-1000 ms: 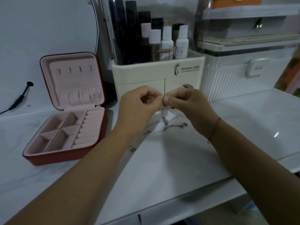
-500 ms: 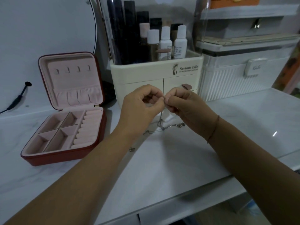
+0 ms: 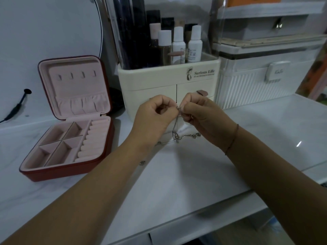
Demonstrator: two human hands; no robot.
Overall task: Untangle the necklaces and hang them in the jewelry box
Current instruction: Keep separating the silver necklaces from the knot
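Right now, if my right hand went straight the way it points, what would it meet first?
The left hand: the right hand points at it across the pinched necklace, nearly touching, though depth is unclear.

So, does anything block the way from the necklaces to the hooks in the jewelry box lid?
Nothing visible does. The left hand and right hand pinch the necklaces; the jewelry box stands open to their left, hooks empty.

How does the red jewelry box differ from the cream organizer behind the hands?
The jewelry box is red with pink lining; the organizer is cream, with printed lettering. The jewelry box stands open, its hooks bare; the organizer's drawers are shut and its top holds bottles. Both sit on the white tabletop.
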